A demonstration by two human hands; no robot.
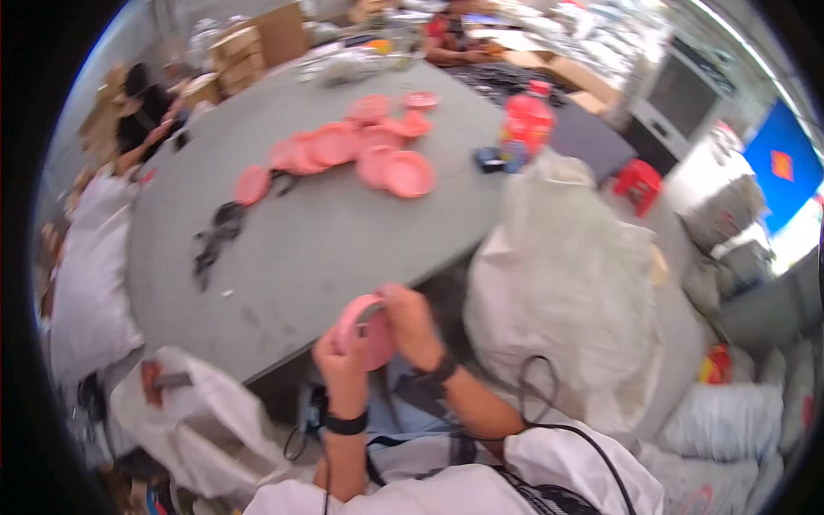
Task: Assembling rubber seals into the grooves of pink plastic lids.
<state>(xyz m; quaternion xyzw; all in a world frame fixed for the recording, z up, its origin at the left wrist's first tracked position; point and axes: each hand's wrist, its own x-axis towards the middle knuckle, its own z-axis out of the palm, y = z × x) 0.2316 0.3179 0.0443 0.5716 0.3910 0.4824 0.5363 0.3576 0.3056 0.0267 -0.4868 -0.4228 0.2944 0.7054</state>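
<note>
Just off the table's near edge, a pink round shallow dish is held up between my two hands, tilted on its side. My left hand is closed on its left rim. On the opposite side, my right hand grips the upper right of it. A small dark piece shows at the dish's upper part by my right fingers; blur hides what it is. Farther up the grey table lie several similar pink dishes, some overlapping. Left of them is a strewn cluster of small black pieces.
A big white sack bulges at the table's right edge, beside a red jug. An open white bag stands at lower left. A red stool is at right. Two people sit at the far sides.
</note>
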